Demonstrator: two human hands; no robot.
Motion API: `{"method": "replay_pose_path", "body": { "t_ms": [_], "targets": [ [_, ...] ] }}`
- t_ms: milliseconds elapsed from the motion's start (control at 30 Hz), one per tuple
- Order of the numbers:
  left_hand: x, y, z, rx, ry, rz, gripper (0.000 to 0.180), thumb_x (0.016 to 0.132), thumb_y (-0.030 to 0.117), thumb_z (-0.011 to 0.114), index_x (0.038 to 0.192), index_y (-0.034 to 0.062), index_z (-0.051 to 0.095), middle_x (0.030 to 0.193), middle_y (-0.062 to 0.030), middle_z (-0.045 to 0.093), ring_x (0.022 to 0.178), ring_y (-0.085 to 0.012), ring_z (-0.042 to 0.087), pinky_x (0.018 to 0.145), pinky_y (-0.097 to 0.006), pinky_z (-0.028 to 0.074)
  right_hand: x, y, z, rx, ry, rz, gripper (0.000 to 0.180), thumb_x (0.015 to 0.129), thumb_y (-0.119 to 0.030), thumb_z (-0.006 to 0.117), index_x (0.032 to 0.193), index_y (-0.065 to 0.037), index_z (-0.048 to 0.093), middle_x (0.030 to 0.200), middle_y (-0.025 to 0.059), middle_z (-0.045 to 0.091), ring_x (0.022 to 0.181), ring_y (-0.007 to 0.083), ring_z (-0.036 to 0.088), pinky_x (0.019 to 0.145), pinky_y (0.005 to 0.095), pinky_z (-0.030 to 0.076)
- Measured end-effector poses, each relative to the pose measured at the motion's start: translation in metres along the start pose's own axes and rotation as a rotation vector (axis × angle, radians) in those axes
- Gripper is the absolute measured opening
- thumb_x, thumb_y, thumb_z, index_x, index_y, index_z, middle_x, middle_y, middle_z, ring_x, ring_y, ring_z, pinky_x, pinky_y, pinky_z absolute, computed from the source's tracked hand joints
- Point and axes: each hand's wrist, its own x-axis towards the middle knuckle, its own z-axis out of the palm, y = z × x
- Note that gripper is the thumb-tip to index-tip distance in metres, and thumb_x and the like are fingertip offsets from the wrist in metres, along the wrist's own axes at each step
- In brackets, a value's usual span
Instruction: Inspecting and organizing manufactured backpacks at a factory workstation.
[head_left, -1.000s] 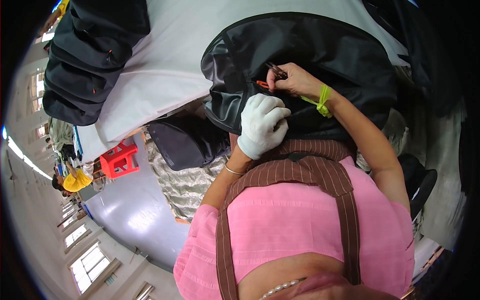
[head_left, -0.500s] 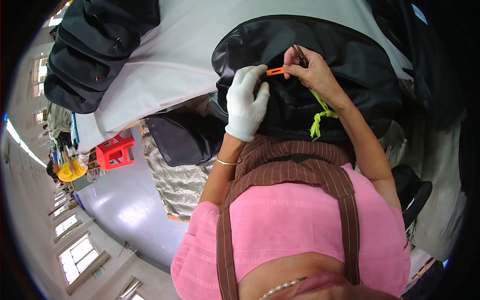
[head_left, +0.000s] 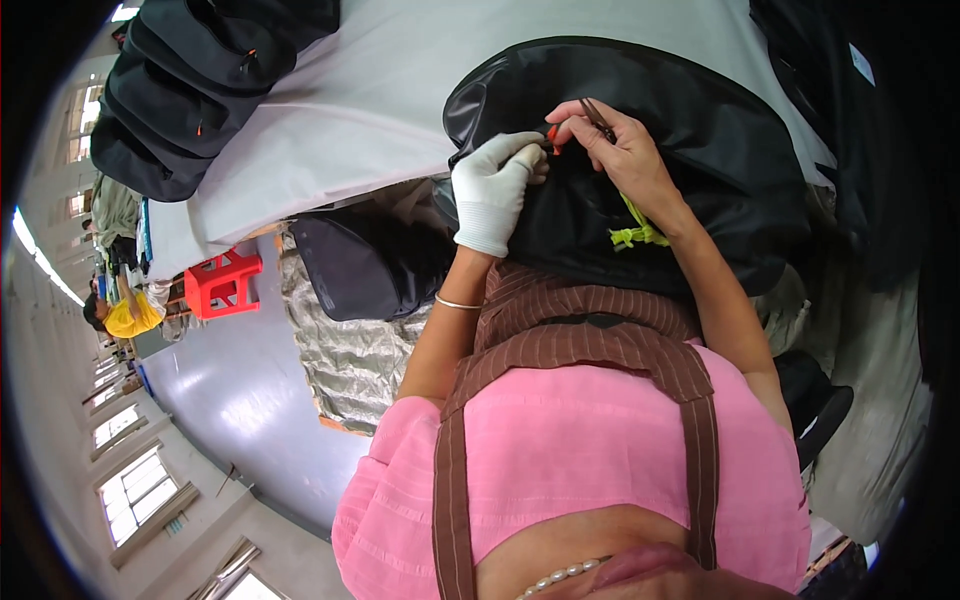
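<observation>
A black bag (head_left: 690,130) lies across the table edge in front of me. Over its left part, my left hand (head_left: 495,190), in a white knit glove, is closed with its fingertips pinched at a small orange pull tab (head_left: 554,140). My bare right hand (head_left: 630,160) is curled around dark thread snips (head_left: 598,120), whose ends stick up between the fingers. Its index fingertip reaches the tab, which now shows narrow and bent. A lime-green strip (head_left: 638,232) hangs below the right palm, by the wrist. What the tab is fixed to is hidden by my fingers.
Several black bags (head_left: 150,120) with orange pulls stand in a row at the far left of the white-covered table (head_left: 370,110). Another dark bag (head_left: 365,265) sits lower, beside my left forearm. Left on the floor is a red stool (head_left: 222,285), near a person in yellow (head_left: 130,316).
The orange tab, stretched flat between both hands before, is now bent and turned narrow. My right fingers have shifted left toward the left fingertips, and the left fingers have curled in.
</observation>
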Motion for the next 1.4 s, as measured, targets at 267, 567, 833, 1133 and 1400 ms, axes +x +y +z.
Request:
{"method": "replay_pose_path", "body": {
  "t_ms": [267,567,833,1133,1400],
  "targets": [
    [-0.002,-0.004,-0.003,-0.168,-0.038,-0.093,0.027,0.087,0.009,0.062,0.109,-0.0075,0.062,0.089,-0.0093,0.067,0.079,-0.0119,0.064,0.073,-0.024,0.053,0.005,0.025,0.006,0.147,-0.038,0.020,0.026,0.099,-0.022,0.046,0.114,-0.007,0.061,0.087,0.0055,0.064,0.063,0.0064,0.056,0.060,0.0194,0.044],
    [-0.006,-0.006,0.011,0.082,-0.078,0.096,0.033,0.082,0.012,0.067,0.109,-0.0046,0.060,0.091,-0.0120,0.068,0.077,-0.0135,0.065,0.072,-0.027,0.053,0.007,0.030,0.004,0.243,-0.011,-0.040,0.025,0.097,-0.008,0.039,0.117,0.000,0.052,0.084,0.0069,0.059,0.062,0.0073,0.053,0.058,0.0197,0.042],
    [-0.007,0.000,0.015,0.081,-0.055,0.040,0.027,0.086,0.011,0.067,0.105,-0.0053,0.058,0.092,-0.0087,0.066,0.082,-0.0102,0.062,0.077,-0.024,0.050,0.004,0.026,0.005,0.195,-0.068,-0.008,0.028,0.090,-0.002,0.040,0.115,-0.002,0.053,0.086,0.0043,0.059,0.070,0.0075,0.052,0.064,0.0216,0.044],
    [-0.006,-0.011,0.021,0.139,0.162,0.103,0.026,0.080,0.018,0.073,0.091,-0.0023,0.061,0.074,-0.0079,0.067,0.065,-0.0105,0.063,0.062,-0.025,0.051,-0.001,0.029,0.009,0.155,-0.114,-0.127,0.025,0.090,-0.001,0.042,0.112,-0.001,0.055,0.092,0.0055,0.061,0.087,0.0122,0.056,0.085,0.0256,0.045],
    [-0.010,-0.012,0.022,0.119,0.169,0.121,0.023,0.080,0.016,0.073,0.092,-0.0013,0.064,0.072,-0.0073,0.067,0.064,-0.0093,0.062,0.061,-0.024,0.050,-0.008,0.039,0.010,0.188,-0.113,-0.204,0.026,0.090,0.004,0.041,0.111,0.000,0.055,0.095,0.0070,0.062,0.095,0.0145,0.058,0.094,0.0274,0.042]
  ]
}}
